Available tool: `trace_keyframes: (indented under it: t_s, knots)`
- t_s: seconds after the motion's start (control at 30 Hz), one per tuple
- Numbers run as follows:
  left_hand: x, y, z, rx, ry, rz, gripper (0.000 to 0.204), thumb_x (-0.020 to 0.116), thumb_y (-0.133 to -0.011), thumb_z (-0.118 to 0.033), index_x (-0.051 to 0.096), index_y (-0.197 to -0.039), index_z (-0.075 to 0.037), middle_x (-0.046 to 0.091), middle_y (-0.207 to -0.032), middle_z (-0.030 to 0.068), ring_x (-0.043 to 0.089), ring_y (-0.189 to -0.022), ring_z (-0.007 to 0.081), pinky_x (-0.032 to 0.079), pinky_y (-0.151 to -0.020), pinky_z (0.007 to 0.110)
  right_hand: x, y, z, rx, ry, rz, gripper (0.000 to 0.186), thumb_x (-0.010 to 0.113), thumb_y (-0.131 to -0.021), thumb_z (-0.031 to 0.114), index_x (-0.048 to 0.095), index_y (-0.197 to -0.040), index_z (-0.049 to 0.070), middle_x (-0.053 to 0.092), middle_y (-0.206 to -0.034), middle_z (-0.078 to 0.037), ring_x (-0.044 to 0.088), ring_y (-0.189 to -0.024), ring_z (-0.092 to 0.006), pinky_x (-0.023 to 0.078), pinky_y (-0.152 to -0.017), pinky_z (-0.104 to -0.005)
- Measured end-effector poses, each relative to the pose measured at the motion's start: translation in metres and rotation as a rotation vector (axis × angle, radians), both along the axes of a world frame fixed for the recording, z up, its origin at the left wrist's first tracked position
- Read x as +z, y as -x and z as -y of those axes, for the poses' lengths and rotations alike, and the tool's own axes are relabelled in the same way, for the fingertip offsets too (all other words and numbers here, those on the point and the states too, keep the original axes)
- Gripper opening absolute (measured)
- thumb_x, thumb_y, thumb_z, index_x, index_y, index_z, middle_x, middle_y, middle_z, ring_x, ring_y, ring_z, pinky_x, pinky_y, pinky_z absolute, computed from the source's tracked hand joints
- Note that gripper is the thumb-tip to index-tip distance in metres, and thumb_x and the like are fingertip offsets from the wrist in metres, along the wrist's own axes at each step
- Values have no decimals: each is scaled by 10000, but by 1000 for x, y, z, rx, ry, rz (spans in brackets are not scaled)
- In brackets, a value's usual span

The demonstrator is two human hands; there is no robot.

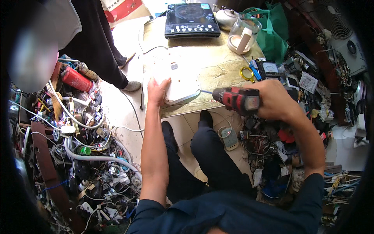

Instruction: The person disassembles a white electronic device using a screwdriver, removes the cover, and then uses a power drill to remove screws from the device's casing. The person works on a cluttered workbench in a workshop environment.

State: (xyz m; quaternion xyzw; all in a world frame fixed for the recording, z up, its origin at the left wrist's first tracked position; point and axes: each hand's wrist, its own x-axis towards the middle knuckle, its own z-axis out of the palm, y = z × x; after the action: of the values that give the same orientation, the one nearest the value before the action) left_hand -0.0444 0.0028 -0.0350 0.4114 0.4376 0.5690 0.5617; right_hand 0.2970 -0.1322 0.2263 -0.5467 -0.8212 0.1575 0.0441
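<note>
A rounded, white plastic appliance housing (183,87) lies at the table's near edge, a small grey label and small holes on its upward face. My left hand (156,91) grips its left near corner, thumb on top; the fingers underneath are partly hidden. In my right hand (272,97) is a red and black cordless drill (237,99), held level. Its long, thin bit (206,92) points left, and the tip appears close to the housing's right edge. Whether the tip touches it, I cannot tell.
On the table (216,78) stand a black induction cooker (191,21), a kettle (227,17) and a glass jug (243,37). Yellow tape (246,73) and a meter (269,69) lie right. A power strip (229,139) rests below. Parts heaps flank me; a person (95,39) stands left.
</note>
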Motion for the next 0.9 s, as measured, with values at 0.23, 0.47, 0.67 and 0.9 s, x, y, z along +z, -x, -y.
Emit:
trace_keyframes:
  t_s: [0.23,0.47,0.67,0.9]
  knots:
    - [-4,45,18,207,8,-144,423,755,-884,11,595,-1273,55,720,-1153,151,710,-990,232,598,-874,363,-15,-63,120,-408,-43,-452,413,912,-675,116,720,-1025,13,756,-921,-146,757,-879,-296,583,-864,-382]
    - [69,33,55,436,-274,-377,418,740,-942,-18,608,-1339,5,728,-1164,115,706,-1002,205,572,-886,330,-163,-111,278,-1008,218,-831,754,924,-732,124,529,-1361,-9,680,-1251,-137,683,-1149,-273,544,-1006,-447]
    - [86,-37,76,304,-641,-1272,486,621,-921,33,663,-1383,-111,710,-1314,178,684,-1191,382,553,-992,432,-148,-101,253,-970,111,-1106,620,892,-755,97,649,-1321,25,712,-1274,-123,674,-1183,-270,514,-1054,-447]
    - [17,-70,109,89,-829,-1554,403,639,-995,-153,647,-1397,-182,621,-1487,109,596,-1357,363,382,-1166,621,-91,-122,72,-790,-219,-1323,85,750,-893,59,671,-864,57,616,-678,14,537,-553,-109,424,-551,-284]
